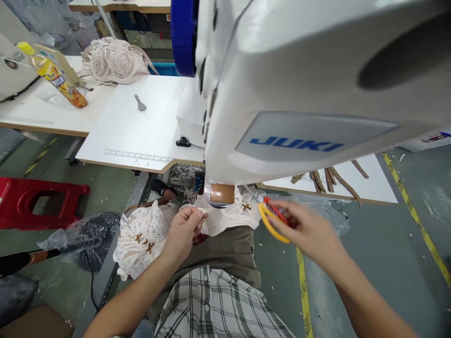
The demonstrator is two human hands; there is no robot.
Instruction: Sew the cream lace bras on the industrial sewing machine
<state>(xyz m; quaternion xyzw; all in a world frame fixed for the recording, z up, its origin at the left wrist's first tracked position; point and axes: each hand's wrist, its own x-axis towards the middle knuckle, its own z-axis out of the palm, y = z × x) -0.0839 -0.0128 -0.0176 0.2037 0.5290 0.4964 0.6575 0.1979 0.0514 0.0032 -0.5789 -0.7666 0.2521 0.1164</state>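
My left hand (185, 227) pinches the edge of a cream lace bra (220, 221) between thumb and fingers. That bra lies across my lap, just under the head of the white sewing machine (299, 94), and a small brown bow shows on its right part. In my right hand (306, 225) are scissors (270, 224) with yellow and red handles. Their blades point up and left, close to the bra's right end; the tips are hard to make out. Beside my left forearm hangs a bunch of lace bras (141, 241) with brown bows.
Brown fabric strips (327, 179) hang over the right table edge. On the left stand a bottle (56, 77) and a heap of bras (114, 61). A grey spoon-shaped piece (140, 103) lies on the white tabletop (120, 126). A red stool (42, 202) is at floor level.
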